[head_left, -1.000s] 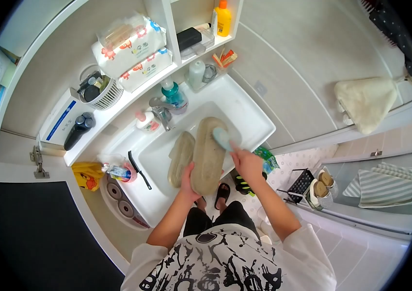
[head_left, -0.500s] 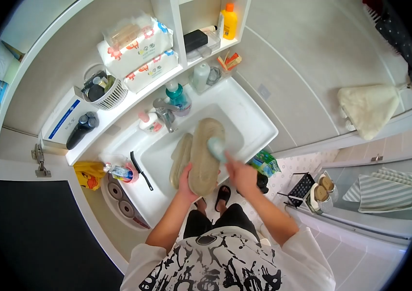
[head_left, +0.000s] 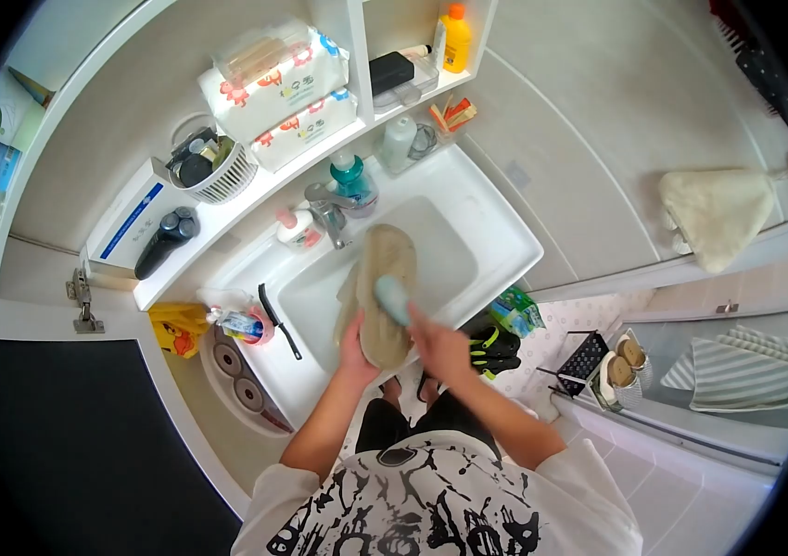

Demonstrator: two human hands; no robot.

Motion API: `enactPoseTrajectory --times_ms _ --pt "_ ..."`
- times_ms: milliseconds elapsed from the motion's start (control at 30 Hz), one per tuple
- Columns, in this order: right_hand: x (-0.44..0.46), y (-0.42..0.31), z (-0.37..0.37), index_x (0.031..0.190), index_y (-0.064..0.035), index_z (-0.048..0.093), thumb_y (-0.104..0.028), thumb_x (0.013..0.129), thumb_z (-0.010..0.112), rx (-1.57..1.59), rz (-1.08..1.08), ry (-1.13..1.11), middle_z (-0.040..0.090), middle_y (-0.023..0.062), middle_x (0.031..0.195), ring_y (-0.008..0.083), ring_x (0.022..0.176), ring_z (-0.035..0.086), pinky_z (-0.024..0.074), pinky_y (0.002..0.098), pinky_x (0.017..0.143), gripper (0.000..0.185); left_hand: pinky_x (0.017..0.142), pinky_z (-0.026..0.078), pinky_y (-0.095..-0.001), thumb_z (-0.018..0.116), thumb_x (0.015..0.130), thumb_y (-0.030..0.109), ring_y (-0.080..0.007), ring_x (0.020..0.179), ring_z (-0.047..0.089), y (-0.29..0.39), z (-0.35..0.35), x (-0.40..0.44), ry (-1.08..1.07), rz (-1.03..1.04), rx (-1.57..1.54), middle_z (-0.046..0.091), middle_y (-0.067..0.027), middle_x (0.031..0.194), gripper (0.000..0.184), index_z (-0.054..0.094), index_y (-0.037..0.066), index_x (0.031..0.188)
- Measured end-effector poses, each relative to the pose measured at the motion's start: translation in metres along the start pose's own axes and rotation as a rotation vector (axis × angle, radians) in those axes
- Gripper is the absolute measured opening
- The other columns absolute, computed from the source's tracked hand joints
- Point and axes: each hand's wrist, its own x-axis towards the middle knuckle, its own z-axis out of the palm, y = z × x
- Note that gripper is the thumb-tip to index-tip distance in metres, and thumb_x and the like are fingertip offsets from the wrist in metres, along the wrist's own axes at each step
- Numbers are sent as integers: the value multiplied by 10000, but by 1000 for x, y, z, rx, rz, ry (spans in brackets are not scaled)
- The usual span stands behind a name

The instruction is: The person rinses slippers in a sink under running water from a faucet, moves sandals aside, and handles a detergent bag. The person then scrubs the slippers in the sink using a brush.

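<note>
My left hand [head_left: 354,354] grips the near end of a beige slipper [head_left: 385,341], holding its long flat face up over the sink [head_left: 502,243]. A pale blue-green scrubbing brush [head_left: 393,300] lies against the middle of that face. Closed around the brush's near end is my right hand [head_left: 441,348], a little smeared by motion. A second beige slipper [head_left: 348,310] rests in the basin, mostly hidden behind the held one. The bristles do not show.
Behind the basin stand a faucet [head_left: 327,215], a pink-capped pump bottle [head_left: 298,229] and a teal-topped bottle [head_left: 354,183]. A black-handled tool [head_left: 279,321] lies on the left rim, beside a pink cup [head_left: 255,326]. An open cabinet door [head_left: 69,435] is at left.
The brush and my right hand have moved left and slightly down along the slipper. The held slipper has shifted a little left and turned more upright in view. The camera view has shifted slightly.
</note>
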Motion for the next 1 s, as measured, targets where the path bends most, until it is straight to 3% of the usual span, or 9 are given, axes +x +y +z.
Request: enactPoseTrajectory --times_ms 100,233,367,467,500,633,667,767,1000 --pt "-17 -35 -14 1410 -274 577 -295 943 646 138 -51 42 697 126 786 340 661 679 535 444 579 472 998 476 -584 484 952 536 -435 1328 494 2 5 -4 73 64 37 483 -171 1484 765 322 86 1549" --pt "46 31 -17 1399 -261 581 -307 959 617 -90 6 108 698 135 783 351 654 670 519 462 565 444 1006 472 -581 476 950 553 -419 1339 493 8 10 -20 -180 -153 51 468 -182 1499 778 330 79 1548" --pt "69 55 -11 1410 -258 565 -317 970 593 -73 16 214 686 155 766 364 652 663 505 485 558 445 1007 473 -594 438 948 588 -414 1323 512 13 17 -25 -167 -152 171 464 -205 1493 794 331 77 1547" --pt "17 -6 -15 1441 -272 530 -329 966 588 26 -49 -47 719 131 979 334 759 701 542 474 612 481 1027 462 -581 467 942 577 -423 1314 516 14 20 -24 -112 -86 66 474 -206 1485 790 344 73 1538" --pt "-3 -21 2 1440 -307 535 -336 950 621 170 -189 146 722 114 934 313 703 696 541 439 575 498 1041 456 -558 497 936 571 -426 1313 514 13 11 -18 -129 -75 14 480 -204 1482 794 353 69 1533" --pt "16 -16 -26 1422 -297 560 -305 919 676 -35 -173 84 656 95 745 303 626 665 516 425 532 515 1049 445 -563 528 930 568 -446 1303 514 16 22 -23 75 -76 155 487 -212 1475 797 369 59 1521" --pt "34 3 -26 1415 -282 566 -314 934 653 -49 -161 117 640 90 729 306 615 651 498 425 511 489 1034 442 -600 534 926 569 -423 1287 534 20 21 -24 -60 -202 72 509 -195 1460 780 390 73 1510" --pt "83 38 -32 1402 -338 561 -374 945 629 -216 6 139 677 66 777 288 624 668 498 426 488 463 1014 446 -627 536 923 559 -409 1268 553 21 12 -20 -141 -278 84 529 -192 1440 760 408 77 1497" --pt "36 10 -20 1428 -334 540 -418 934 632 -81 -247 145 686 62 795 261 650 681 506 419 481 510 999 460 -635 523 942 523 -412 1268 554 22 -14 -11 26 -231 88 531 -203 1434 724 410 67 1494"
